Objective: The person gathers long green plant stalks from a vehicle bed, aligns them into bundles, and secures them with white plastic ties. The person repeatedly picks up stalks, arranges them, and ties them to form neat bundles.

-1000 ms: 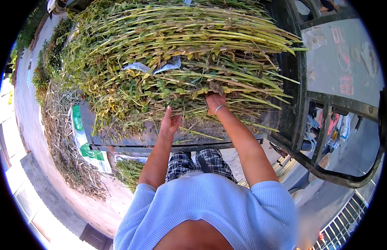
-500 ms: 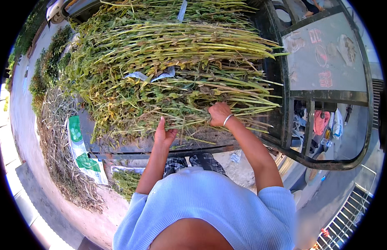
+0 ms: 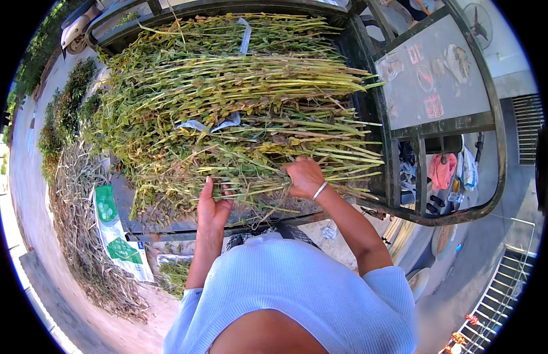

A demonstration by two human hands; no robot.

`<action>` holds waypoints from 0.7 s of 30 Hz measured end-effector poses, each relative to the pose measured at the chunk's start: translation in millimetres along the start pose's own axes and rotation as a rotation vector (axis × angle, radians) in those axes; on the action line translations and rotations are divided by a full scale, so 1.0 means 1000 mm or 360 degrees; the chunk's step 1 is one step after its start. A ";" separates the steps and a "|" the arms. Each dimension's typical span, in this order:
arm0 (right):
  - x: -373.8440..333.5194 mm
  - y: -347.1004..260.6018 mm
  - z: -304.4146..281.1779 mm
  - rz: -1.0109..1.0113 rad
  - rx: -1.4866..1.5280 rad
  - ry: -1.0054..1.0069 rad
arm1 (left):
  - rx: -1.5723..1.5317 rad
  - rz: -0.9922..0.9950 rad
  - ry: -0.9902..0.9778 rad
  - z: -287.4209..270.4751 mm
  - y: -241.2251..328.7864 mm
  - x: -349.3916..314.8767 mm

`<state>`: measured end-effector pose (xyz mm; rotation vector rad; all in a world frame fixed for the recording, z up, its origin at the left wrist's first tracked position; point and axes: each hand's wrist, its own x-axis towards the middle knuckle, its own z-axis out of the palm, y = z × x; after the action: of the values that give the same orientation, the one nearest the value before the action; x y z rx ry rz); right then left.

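A thick layer of long green and yellow plant stalks (image 3: 226,76) with leaves and pods lies in a dark metal cart bed, their bare ends pointing right. My right hand (image 3: 305,178), with a white band at its wrist, is closed on stalks at the near side of the pile. To its left, my left hand (image 3: 215,207) is turned partly palm up, the thumb stretched out beside the stems. Its fingers curl in under the same near stalks (image 3: 253,190) and are partly hidden by them. Pale strips (image 3: 208,125) lie among the stalks.
The cart's near rail (image 3: 173,235) runs before my body. At the right stands a metal frame (image 3: 499,159) with a grey panel (image 3: 436,76). Dry stalks (image 3: 79,236) and a green-and-white sack (image 3: 117,233) lie left. Beyond the frame hangs a pink cloth (image 3: 442,171).
Both hands have come a little left and nearer my body, drawing near stalks toward the rail. The view has shifted, showing more of the cart's far edge.
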<state>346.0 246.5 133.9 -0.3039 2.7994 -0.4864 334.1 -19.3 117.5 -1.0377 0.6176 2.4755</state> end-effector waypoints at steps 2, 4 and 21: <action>-0.005 -0.005 -0.011 -0.0013 0.0007 0.0011 | -0.0025 0.0051 -0.0006 0.012 0.004 -0.013; -0.011 -0.027 -0.035 -0.0003 0.0070 -0.0003 | -0.0032 0.0145 -0.0143 0.008 0.012 -0.018; 0.013 -0.126 -0.233 -0.0189 -0.0222 0.0409 | 0.0301 0.0521 -0.1218 0.031 0.075 -0.075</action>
<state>280.9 196.6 385.8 -0.4709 3.0860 -0.3799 327.3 -78.2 210.7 0.1250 0.7710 2.7292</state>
